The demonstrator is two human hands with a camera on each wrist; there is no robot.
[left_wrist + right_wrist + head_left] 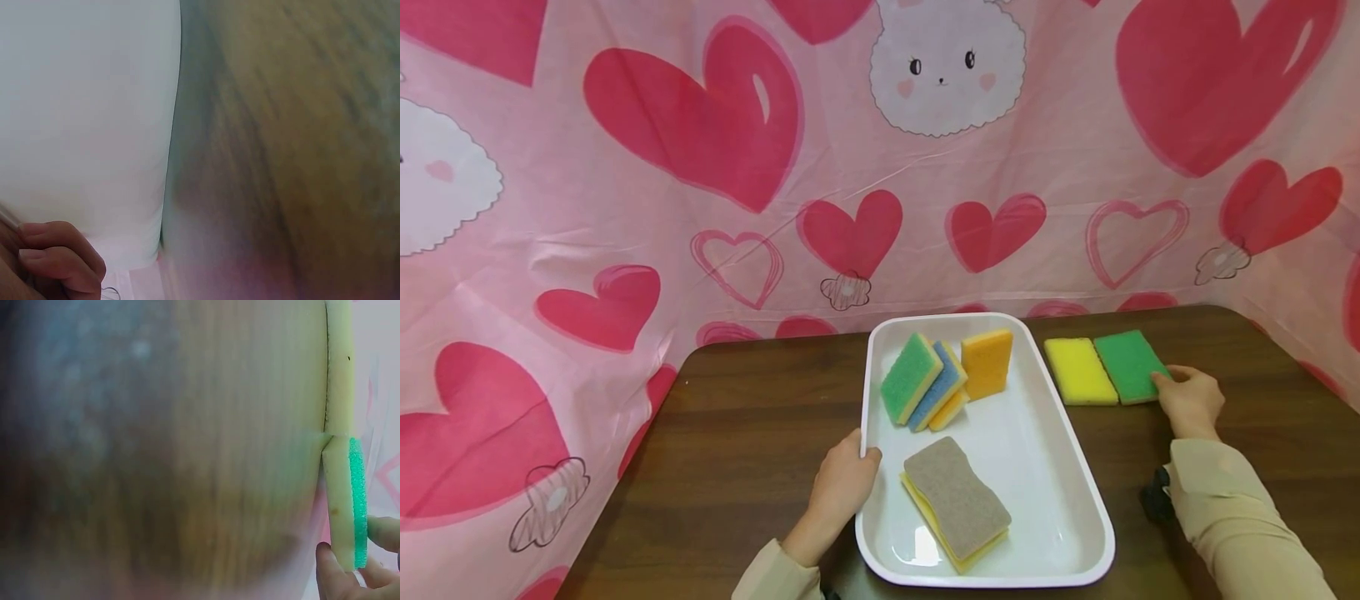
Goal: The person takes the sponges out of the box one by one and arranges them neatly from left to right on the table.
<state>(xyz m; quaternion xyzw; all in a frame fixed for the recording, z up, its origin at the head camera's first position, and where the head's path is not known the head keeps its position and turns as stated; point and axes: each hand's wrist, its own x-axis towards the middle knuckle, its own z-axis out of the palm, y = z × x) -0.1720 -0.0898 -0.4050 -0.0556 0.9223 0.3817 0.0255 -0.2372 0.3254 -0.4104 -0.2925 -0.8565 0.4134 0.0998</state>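
Observation:
My left hand (844,477) grips the left rim of a white tray (1041,483), thumb over the edge; curled fingers (62,259) show beside its outer wall in the left wrist view. My right hand (1193,400) pinches the right end of a green-topped sponge (1129,365) between thumb and fingers. In the right wrist view that sponge (340,500) has a pale yellow body and slants slightly off the table at the held end. Against its left side lies a yellow sponge (1081,372), flat on the table.
Inside the tray, a green sponge (910,379), a blue sponge (940,387) and a small orange one (950,410) lean together. An orange sponge (987,364) stands beside them. Nearer lies a grey-topped yellow sponge (958,496). A pink heart-print cloth (865,150) hangs behind the brown table (760,417).

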